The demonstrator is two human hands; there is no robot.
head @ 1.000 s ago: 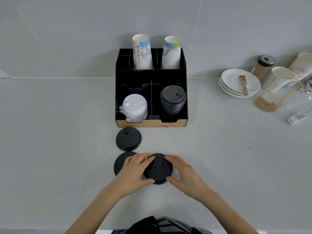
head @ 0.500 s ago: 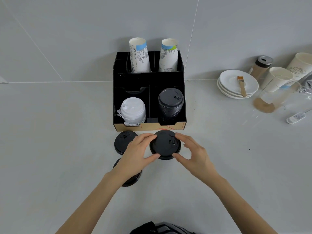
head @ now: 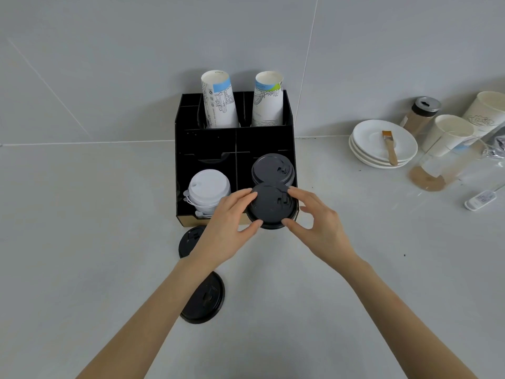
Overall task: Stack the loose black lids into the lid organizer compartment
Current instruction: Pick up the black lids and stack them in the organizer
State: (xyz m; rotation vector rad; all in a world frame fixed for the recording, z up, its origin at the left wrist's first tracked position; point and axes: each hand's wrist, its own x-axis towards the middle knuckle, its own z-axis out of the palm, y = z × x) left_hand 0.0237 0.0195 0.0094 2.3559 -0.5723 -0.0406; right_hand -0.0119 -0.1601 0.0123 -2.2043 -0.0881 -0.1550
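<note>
While the grey worktop point(head: 82, 242) spreads wide beneath everything, the black lid organizer point(head: 235, 138) stands at its back against the wall, with two paper cup stacks point(head: 218, 99) in the rear slots, white lids point(head: 209, 187) front left and the black lid stack point(head: 273, 168) front right. The left hand point(head: 226, 225) and right hand point(head: 319, 222) together pinch one black lid point(head: 270, 206) by its rim, fingertips on opposite edges, holding it above the organizer's front wall, just short of the stack. Two loose lids point(head: 203, 299) lie on the worktop below the left forearm, one partly hidden. The risk, as I judge it: the lid could land tilted or off-centre on the stack and fail to nest, or catch the compartment's front wall. A left sweep could also knock the white lids.
</note>
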